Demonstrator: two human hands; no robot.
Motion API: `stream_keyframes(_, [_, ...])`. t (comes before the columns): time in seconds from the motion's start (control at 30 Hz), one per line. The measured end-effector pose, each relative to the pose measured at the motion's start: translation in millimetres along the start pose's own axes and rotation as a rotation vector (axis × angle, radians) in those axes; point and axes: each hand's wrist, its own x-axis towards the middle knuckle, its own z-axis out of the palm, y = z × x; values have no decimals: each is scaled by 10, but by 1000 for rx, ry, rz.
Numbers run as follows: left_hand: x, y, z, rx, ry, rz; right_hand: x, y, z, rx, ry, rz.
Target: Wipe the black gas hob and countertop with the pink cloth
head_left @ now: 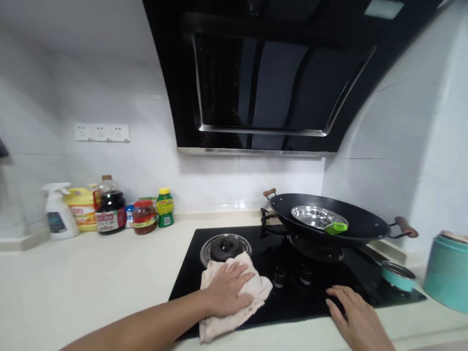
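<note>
A pale pink, crumpled fabric cloth (260, 290) lies on a black, glossy glass stovetop (292, 304), in front of the left burner, a dark disc in a silvery metal ring (205, 253) whose near edge it seems to overlap. The person's left hand (229, 288) rests palm down on it, fingers loosely spread, pressing rather than gripping. The cloth looks light, soft and limp, with nothing to break; a flat palm or a bunched fold at its middle should give the best hold, and it would probably slide easily on the smooth glass.

The right hand (353, 314) is at the stovetop's front edge, fingers relaxed and slightly curled, with nothing seen in it. Beyond it, a wide black wok with wooden handles (365, 222) sits over the right burner, containing a shiny round steel dish (310, 214) and a bright green object (335, 227).

On the cream table (127, 278), well to the left, stand a white spray bottle (60, 217), a yellow jug (82, 209), a dark-filled bottle with a brown cap (109, 209), a red-lidded jar (144, 218) and a green bottle with a yellow cap (165, 209). Their labels are too blurred to read; no brand is legible.
</note>
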Motion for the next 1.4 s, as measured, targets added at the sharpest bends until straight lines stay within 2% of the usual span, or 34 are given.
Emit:
stream_keyframes(0.2, [958,83,141,-19,135,-110,33,-38,-29,11,19,3])
stream_keyframes(0.37, [1639,197,122,-51,81,-140,87,-182,-197,8,-49,51])
stream_keyframes(0.5, [2034,367,42,-54,13,-131,114,-227,-248,29,-60,68])
stream_keyframes(0.63, [2217,478,18,-49,-35,-108,129,-210,-253,47,-69,90])
stream_keyframes(0.77, [2164,408,40,-42,-81,-48,137,-198,-285,43,-77,88])
stream_keyframes(0.97, [1777,165,85,-14,-75,51,124,-188,-320,50,-108,104])
stream_keyframes(1.2, [1271,118,108,15,0,32,113,-179,-318,53,-102,98])
stream_keyframes(1.4, [795,142,96,18,11,18,93,-159,-289,57,-105,101])
